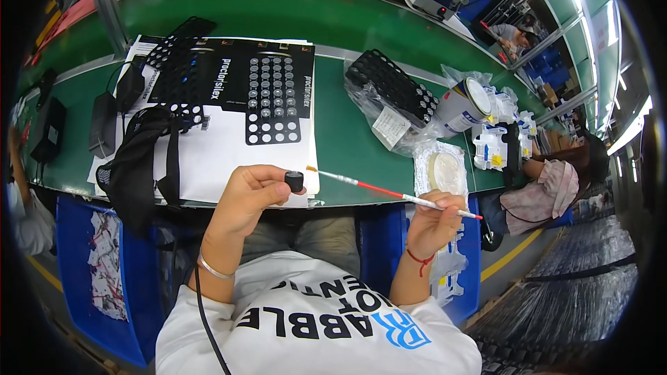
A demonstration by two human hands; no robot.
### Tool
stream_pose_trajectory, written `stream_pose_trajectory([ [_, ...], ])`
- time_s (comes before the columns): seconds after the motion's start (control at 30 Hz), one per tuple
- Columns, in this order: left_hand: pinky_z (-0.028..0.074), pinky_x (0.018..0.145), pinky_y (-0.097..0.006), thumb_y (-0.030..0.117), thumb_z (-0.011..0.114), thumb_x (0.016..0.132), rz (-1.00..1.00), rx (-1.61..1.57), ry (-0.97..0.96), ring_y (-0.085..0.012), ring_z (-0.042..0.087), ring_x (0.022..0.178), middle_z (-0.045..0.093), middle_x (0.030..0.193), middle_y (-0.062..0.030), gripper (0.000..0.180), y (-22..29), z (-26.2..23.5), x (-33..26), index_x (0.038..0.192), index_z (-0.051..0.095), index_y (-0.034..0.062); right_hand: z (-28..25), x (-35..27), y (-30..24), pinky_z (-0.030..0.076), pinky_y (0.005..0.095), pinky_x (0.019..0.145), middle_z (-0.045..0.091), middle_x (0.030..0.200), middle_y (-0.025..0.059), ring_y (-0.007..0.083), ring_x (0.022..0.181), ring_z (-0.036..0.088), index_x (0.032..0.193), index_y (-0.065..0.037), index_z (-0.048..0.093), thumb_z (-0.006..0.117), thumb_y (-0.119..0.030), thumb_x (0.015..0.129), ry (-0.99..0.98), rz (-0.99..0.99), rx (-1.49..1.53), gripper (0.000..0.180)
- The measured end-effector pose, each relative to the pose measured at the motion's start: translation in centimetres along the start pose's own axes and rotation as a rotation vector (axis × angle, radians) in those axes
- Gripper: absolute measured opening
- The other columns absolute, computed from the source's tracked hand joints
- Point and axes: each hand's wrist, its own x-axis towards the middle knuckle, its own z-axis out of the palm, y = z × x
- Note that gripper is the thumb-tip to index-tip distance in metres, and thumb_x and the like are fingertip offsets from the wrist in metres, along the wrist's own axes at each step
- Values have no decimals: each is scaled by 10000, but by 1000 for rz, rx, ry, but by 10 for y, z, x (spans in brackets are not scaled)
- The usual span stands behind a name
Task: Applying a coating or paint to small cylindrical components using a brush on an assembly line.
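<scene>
While the left hand [251, 194] pinches a small black cap [294, 180] between thumb and curled fingers, the right hand [434, 219] is closed around the shaft of a thin brush [389, 192], held like a pen. The brush runs white and red from that hand toward the left, and its pale tip sits just beside the cap, apart from it by a small gap. Both hands hover at the near edge of a green bench [347, 139]. Beyond the left hand lies a black grid tray [274, 101] holding rows of caps, on white paper [222, 153]. Past the brush, a second black tray [392, 87] rests on a clear bag, with a tin can [462, 107] beside it. A round shallow dish [446, 171] sits near the right hand. A black strap [149, 160] hangs over the bench edge at the left.
</scene>
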Motion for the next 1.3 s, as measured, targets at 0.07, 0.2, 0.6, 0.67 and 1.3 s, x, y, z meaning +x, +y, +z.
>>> stream_pose_trajectory([
  [0.07,401,539,-174,7,608,749,-17,-16,8,-61,480,591,635,800,-105,152,0,1,1,883,611,-66,-2,-1,1,384,261,513,492,626,103,159,538,445,806,-33,436,390,-268,917,7,-20,-43,264],
  [0.2,400,537,-167,53,629,749,14,31,31,-62,482,579,630,793,-110,161,-4,1,5,875,605,-46,-1,-1,-5,356,243,522,462,621,75,140,544,415,797,-49,431,383,-269,920,75,-6,43,257],
  [0.6,489,668,-205,-66,663,677,57,172,137,-116,602,706,632,798,-109,186,-6,3,4,852,603,-54,2,0,-10,340,220,513,454,613,56,120,538,396,778,-68,433,389,-279,920,-31,-14,-39,257],
  [0.67,487,664,-205,-64,666,675,54,168,143,-116,601,703,632,798,-108,187,-6,3,4,851,604,-53,-1,-1,-9,392,265,485,501,602,116,173,513,458,799,-27,436,401,-253,915,-40,-49,-17,256],
  [1.3,403,529,-175,53,643,739,28,142,110,-68,502,594,630,773,-113,123,-11,-3,3,819,604,-32,-7,2,-8,394,266,513,491,617,131,185,527,464,804,-10,441,419,-236,901,7,-18,-30,247],
])
